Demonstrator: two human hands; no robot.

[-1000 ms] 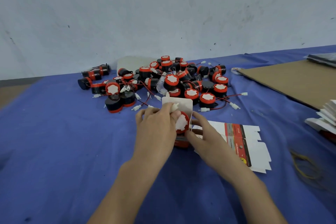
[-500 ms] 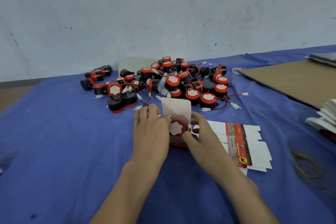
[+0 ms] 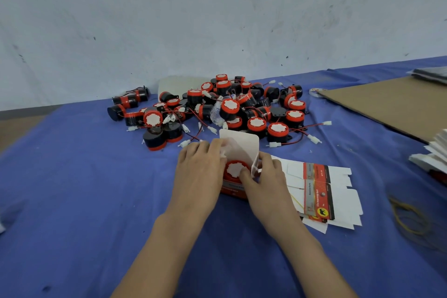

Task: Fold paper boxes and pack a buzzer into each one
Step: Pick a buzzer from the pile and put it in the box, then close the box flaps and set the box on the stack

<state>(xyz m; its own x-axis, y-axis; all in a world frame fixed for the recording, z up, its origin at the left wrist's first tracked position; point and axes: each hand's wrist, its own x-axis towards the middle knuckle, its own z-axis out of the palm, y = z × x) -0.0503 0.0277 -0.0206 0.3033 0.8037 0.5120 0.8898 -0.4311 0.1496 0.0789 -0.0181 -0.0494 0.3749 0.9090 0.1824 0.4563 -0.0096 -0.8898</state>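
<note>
Right thumb has slid from the box edge onto the buzzer top since half a second ago; left hand has barely shifted.

Head view:
- The paper box [image 3: 233, 189] stands on the blue cloth [image 3: 72, 176] at centre, red front panel facing the camera. Its white lid flap [image 3: 242, 145] is up and tilted back.
- One buzzer [image 3: 235, 169] sits inside the box, red rim and white top showing.
- The left hand [image 3: 198, 172] is wrapped round the box's left side, fingers curled over the far top edge.
- The right hand [image 3: 268, 181] holds the box's right side. Its thumb tip is on the buzzer's white top and its fingers are curled outside the small side flap.
- A pile of loose buzzers [image 3: 225, 109] lies just behind the box, black bodies, red caps, red and black wires with white plugs.
- Flat unfolded box blanks [image 3: 319, 191] lie just right of the right hand, partly under its wrist.
- A brown cardboard sheet [image 3: 387, 101] lies at far right.
- A stack of white blanks [image 3: 435, 152] sits at the right edge.
- Yellow rubber bands [image 3: 408, 218] lie near the blanks.
- A grey wall [image 3: 217, 19] is behind.
</note>
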